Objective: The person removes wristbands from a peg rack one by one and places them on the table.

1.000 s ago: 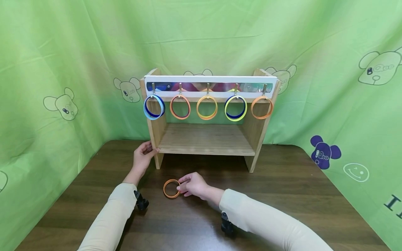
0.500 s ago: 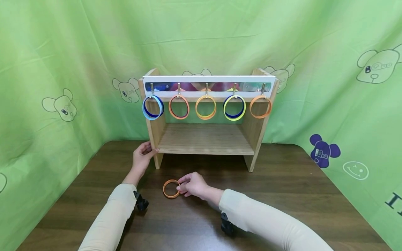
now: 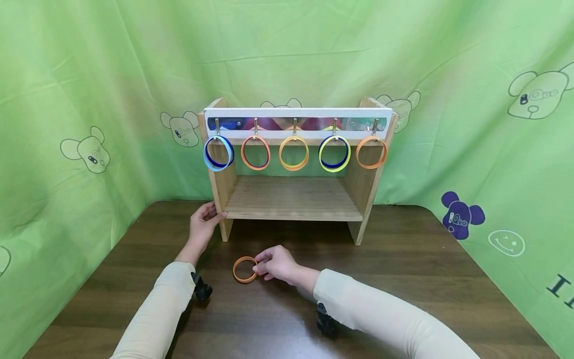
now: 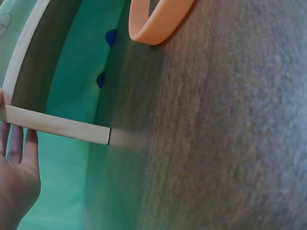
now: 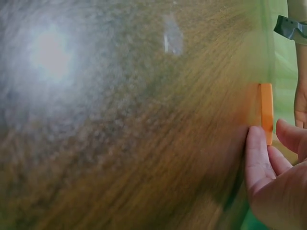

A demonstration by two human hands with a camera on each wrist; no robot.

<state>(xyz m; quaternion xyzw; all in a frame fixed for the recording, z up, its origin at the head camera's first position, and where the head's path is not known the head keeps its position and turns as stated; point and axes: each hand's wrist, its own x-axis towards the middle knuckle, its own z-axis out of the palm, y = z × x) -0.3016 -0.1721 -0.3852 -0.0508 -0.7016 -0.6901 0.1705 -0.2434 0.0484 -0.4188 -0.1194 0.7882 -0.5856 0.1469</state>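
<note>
On the dark tabletop lies an orange wristband, flat and round. My right hand pinches its right side between thumb and fingers; in the right wrist view the band shows edge-on at the fingertips. My left hand grips the lower left side panel of a small wooden shelf, thumb at the front edge. The left wrist view has the straight fingers against the panel's outer face. Several wristbands hang from hooks on the shelf's white-framed rail, among them a blue one and a yellow-green one.
The shelf stands at the back of the wooden table, whose corners are rounded. A green curtain printed with bear figures surrounds it. Each sleeve carries a black wrist camera, one on the left and one on the right.
Both hands keep their places, and the orange wristband stays where it lies. Only the head view has shifted very slightly.
</note>
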